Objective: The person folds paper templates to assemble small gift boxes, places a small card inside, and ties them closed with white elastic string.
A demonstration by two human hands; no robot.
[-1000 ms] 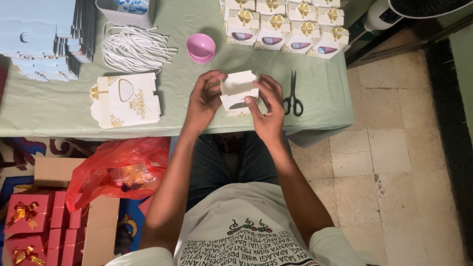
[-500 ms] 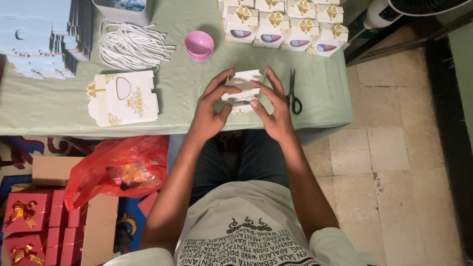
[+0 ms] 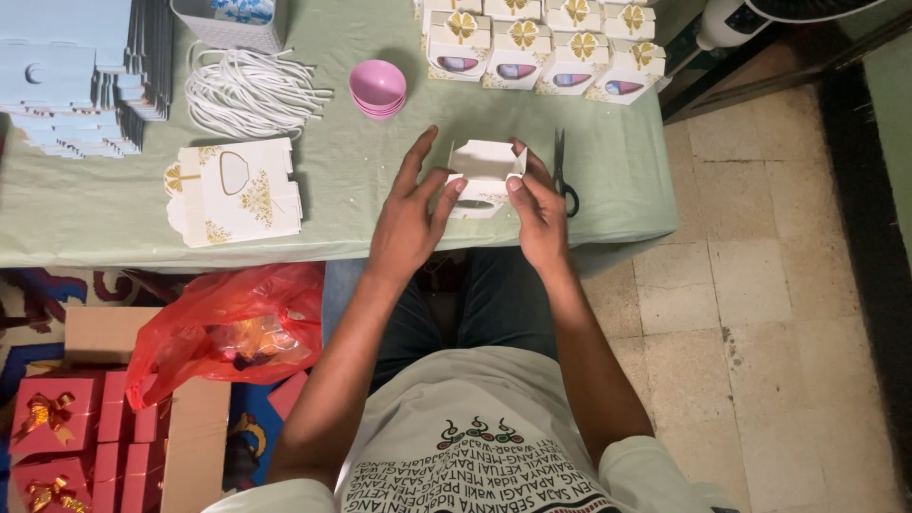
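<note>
head view: I see the left hand (image 3: pixel 407 223) and right hand (image 3: pixel 540 217) pinching a small white cardboard box (image 3: pixel 483 173) above the table's (image 3: pixel 361 214) near edge | I judge it light, thin, easily creased; hold by folded sides | scissors (image 3: pixel 560 176) just beside the right hand; open cloth on the left.

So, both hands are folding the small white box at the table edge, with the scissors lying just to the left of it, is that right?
Not quite: the scissors lie just to the right of the small white box, as the head view shows. The rest holds: the left hand and right hand both hold the box at the table edge.
</note>
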